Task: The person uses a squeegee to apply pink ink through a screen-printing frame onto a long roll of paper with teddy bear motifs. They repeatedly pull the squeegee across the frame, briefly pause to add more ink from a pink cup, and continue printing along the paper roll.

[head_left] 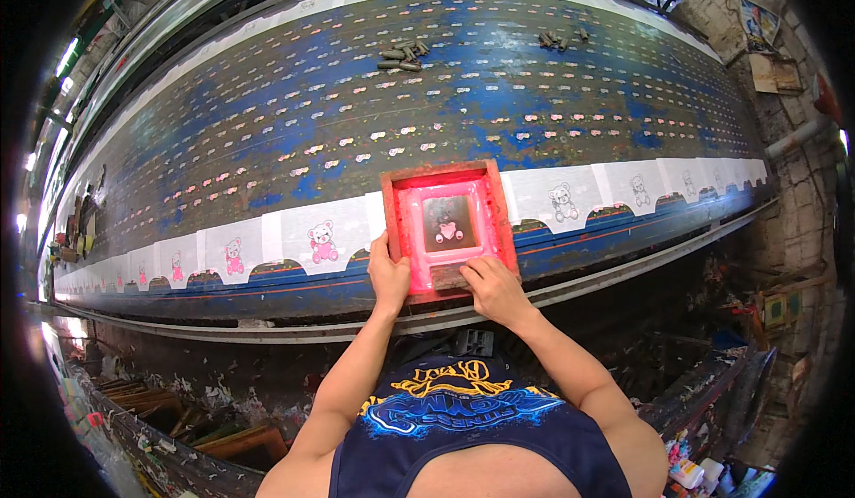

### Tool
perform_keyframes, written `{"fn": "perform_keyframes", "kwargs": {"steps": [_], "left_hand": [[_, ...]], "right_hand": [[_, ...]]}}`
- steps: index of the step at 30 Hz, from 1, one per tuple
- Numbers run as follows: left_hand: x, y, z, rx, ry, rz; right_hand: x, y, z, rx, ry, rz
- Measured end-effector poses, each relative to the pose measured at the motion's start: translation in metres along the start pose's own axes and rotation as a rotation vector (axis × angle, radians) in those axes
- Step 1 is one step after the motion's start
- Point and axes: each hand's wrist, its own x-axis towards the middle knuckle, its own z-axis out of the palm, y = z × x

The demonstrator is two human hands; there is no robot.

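Observation:
A wooden screen-printing frame (pixel 389 208), its inside smeared with bright pink ink, lies on the near edge of a long table. Its dark mesh window (pixel 445 217) shows a pink bear-part pattern. My left hand (pixel 390 280) grips the frame's lower left side, with the thumb over the rail. At the window's near end, my right hand (pixel 497 291) is closed on a squeegee (pixel 447 277) resting inside the frame. White cloth pieces run in a row along the edge. Left of the frame they bear pink-filled teddy bears (pixel 322 241); to the right, only grey outlined bears (pixel 563 202).
The long table (pixel 312 115) is stained blue and dark, with rows of small print marks. Dark cylindrical pieces (pixel 401 57) lie in a pile, with a second pile (pixel 563 40) farther right. A metal rail (pixel 614 306) follows the near edge. Wooden frames (pixel 240 444) lie low at left.

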Motion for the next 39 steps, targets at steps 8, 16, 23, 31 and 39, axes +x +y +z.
{"fn": "perform_keyframes", "kwargs": {"steps": [8, 16, 23, 31, 39], "left_hand": [[-0.001, -0.003, 0.0, 0.03, 0.002, 0.024], [0.0, 0.002, -0.002, 0.041, -0.004, 0.024], [0.0, 0.004, -0.004, 0.067, -0.016, 0.048], [0.0, 0.003, -0.004, 0.038, -0.022, 0.035], [0.001, -0.002, -0.001, 0.009, -0.022, 0.048]], "right_hand": [[0.059, 0.048, 0.029, -0.051, 0.154, -0.064], [0.132, 0.072, 0.016, 0.03, 0.195, -0.016], [0.107, 0.061, 0.024, 0.006, 0.127, 0.042], [0.019, -0.004, 0.016, -0.009, 0.112, 0.023], [0.006, -0.008, 0.004, -0.019, 0.062, 0.069]]}}
